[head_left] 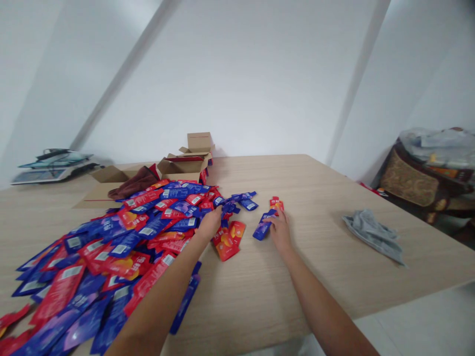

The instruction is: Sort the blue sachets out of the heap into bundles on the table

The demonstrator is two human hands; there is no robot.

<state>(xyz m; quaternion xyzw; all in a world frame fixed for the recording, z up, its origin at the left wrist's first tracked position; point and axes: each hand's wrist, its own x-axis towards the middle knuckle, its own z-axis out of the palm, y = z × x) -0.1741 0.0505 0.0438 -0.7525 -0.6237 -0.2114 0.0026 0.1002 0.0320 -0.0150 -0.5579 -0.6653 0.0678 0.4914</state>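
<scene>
A big heap of red and blue sachets (pixel 148 232) spreads over the left of the table. At the heap's right edge is my left hand (pixel 210 225), its fingers closed on a blue sachet (pixel 227 207); the fingertips are partly hidden. Just below it two red sachets (pixel 227 242) overlap on the tabletop. My right hand (pixel 280 231) rests further right, thumb and fingers closed on a blue sachet (pixel 261 227). A red sachet (pixel 276 202) lies right behind that one, touching or very near the fingertips.
Open cardboard boxes (pixel 181 168) stand behind the heap, with a dark brown cloth (pixel 135 183) over one. A scale (pixel 52 173) sits at the far left. Grey cloth (pixel 373 232) lies on the table's (pixel 315 188) right side. Beyond its edge is a patterned chair (pixel 411 178) carrying plastic bags.
</scene>
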